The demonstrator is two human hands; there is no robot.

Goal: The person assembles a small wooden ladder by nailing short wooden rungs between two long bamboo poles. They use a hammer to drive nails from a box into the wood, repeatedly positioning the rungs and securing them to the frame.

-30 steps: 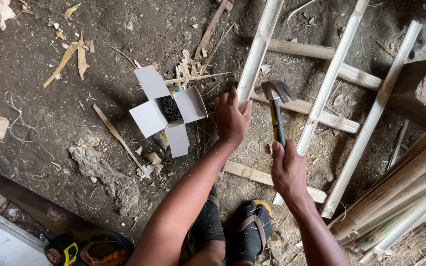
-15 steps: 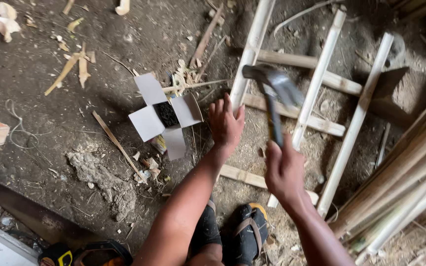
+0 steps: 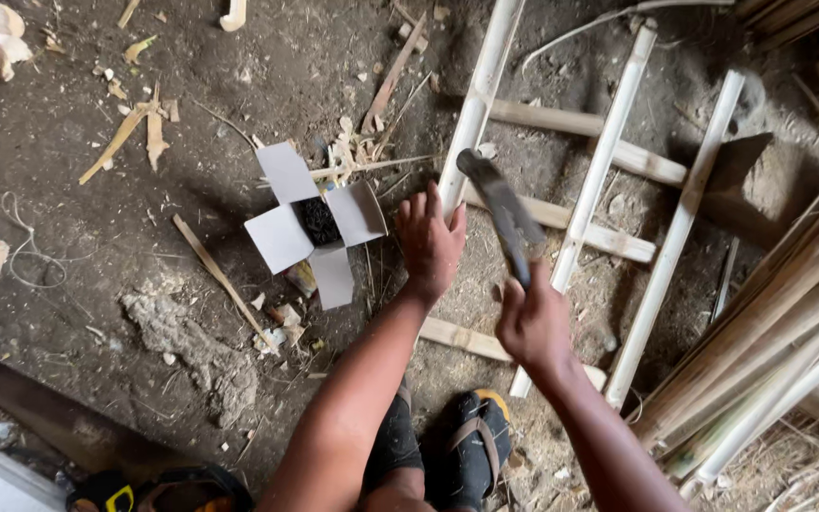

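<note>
The right hand (image 3: 535, 322) has its fingers closed tight around one hammer (image 3: 500, 210), lifted up. The left hand (image 3: 430, 242), fingers spread open, presses on one of three long pale poles (image 3: 474, 118). Left of those fingers sits one open white box (image 3: 313, 228).

A rough, dirt-floored bamboo workshop, shown by split bamboo poles (image 3: 770, 322) stacked at the right, a pale bamboo frame (image 3: 609, 171) lying at centre, and wood shavings (image 3: 135, 133) scattered at upper left.
</note>
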